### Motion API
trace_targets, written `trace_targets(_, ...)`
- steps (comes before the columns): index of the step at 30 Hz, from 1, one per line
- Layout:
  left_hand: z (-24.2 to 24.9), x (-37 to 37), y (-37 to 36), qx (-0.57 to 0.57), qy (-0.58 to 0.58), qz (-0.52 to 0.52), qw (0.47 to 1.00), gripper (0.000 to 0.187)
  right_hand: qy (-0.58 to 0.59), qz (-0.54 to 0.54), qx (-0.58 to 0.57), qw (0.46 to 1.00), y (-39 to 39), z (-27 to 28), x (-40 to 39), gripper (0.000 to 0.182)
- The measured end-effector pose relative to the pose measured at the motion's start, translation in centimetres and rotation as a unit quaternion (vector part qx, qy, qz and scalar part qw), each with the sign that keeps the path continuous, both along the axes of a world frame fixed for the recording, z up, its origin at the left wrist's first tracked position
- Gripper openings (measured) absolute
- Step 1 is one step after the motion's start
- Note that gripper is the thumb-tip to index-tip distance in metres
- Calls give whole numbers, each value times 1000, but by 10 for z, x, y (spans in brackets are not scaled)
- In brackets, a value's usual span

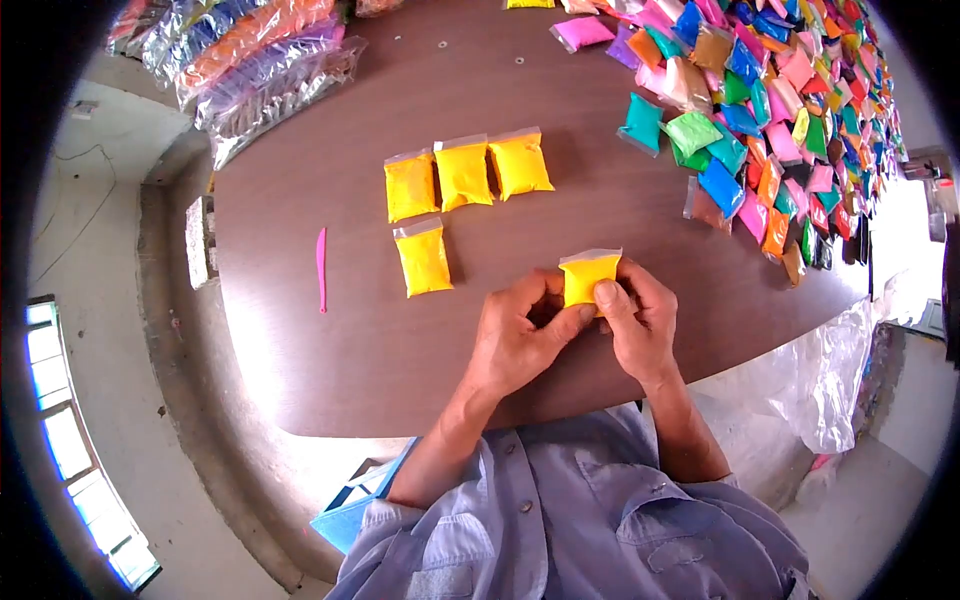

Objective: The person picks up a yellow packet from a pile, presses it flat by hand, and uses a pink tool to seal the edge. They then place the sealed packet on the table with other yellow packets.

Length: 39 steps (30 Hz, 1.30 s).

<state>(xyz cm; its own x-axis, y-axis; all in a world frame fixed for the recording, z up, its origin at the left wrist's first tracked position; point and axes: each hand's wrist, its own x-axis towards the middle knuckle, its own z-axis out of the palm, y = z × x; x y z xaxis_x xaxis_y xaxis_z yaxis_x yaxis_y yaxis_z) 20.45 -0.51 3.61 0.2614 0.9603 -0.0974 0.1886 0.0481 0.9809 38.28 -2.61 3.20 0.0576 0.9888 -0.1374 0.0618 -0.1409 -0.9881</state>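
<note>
Between my two hands is a small clear bag of yellow clay-like material, its see-through top edge pointing away from me. My left hand pinches its lower left side. My right hand grips the right side, with the thumb pressed flat on the front. Left of my hands lies a similar yellow bag. Beyond it, three more form a row: a left one, a middle one and a right one. A thin pink plastic tool rests farther left.
A large heap of small bags in many colours covers the table's far right. Bundles of larger clear bags lie at the far left. The brown table's rounded near edge is just in front of my body. Clear plastic sheeting hangs at the right.
</note>
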Motion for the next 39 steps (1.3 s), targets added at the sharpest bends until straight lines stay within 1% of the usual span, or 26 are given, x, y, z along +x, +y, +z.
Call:
trace_targets(2,2,1,0,18,-14,-2,1000,24,-10,-13,15,1000,0,-4,-2,27)
trace_targets(4,5,1,2,-38,-104,0,994,25,-19,-24,31,999,0,-8,-4,25)
trace_targets(6,0,1,1,-43,-95,19,994,24,-19,-12,65,998,-1,-9,-4,23)
trace_targets(8,-7,1,-1,-49,-88,36,994,22,-34,3,55,998,0,-6,-2,22)
trace_targets(10,-13,-2,-1,-14,-88,46,995,19,-49,19,45,998,2,-5,-1,21)
trace_targets(12,-20,-4,-2,2,-72,47,996,17,-74,40,84,993,3,-6,-2,18)
trace_targets(14,-18,-5,-3,18,-57,47,997,15,-69,40,81,993,3,-2,-3,17)
trace_targets(16,-10,-3,-4,-16,-71,47,996,14,-64,40,78,994,3,-1,-4,15)
trace_targets(17,-7,-2,-4,-15,-71,47,996,14,-69,29,76,994,2,-1,-4,14)
trace_targets(19,-3,1,-5,-65,-182,54,980,17,-73,19,74,994,2,-1,-4,13)
trace_targets(23,-7,-2,-4,-58,-149,50,986,17,-80,44,110,990,2,-8,-2,11)
trace_targets(24,-10,-2,-4,-40,-143,50,988,17,-80,49,124,988,2,-8,-2,12)
trace_targets(28,-18,-5,-4,-5,-128,52,990,17,-89,66,114,987,3,-8,-1,14)
trace_targets(30,-16,-4,-4,3,-120,51,991,17,-44,62,81,994,2,-5,-3,16)
trace_targets(31,-14,-4,-4,12,-112,50,992,16,-45,62,81,994,2,-3,-4,16)
trace_targets(35,-9,-5,-6,-21,-132,54,990,15,-30,39,69,996,3,2,-8,15)
trace_targets(37,-6,-3,-6,-65,-216,45,973,15,-30,32,72,996,3,2,-7,14)
trace_targets(38,-6,-3,-6,-65,-216,44,973,15,-56,31,82,995,2,-1,-5,13)
trace_targets(39,-6,-3,-5,-47,-176,42,982,15,-82,29,93,992,2,-3,-4,12)
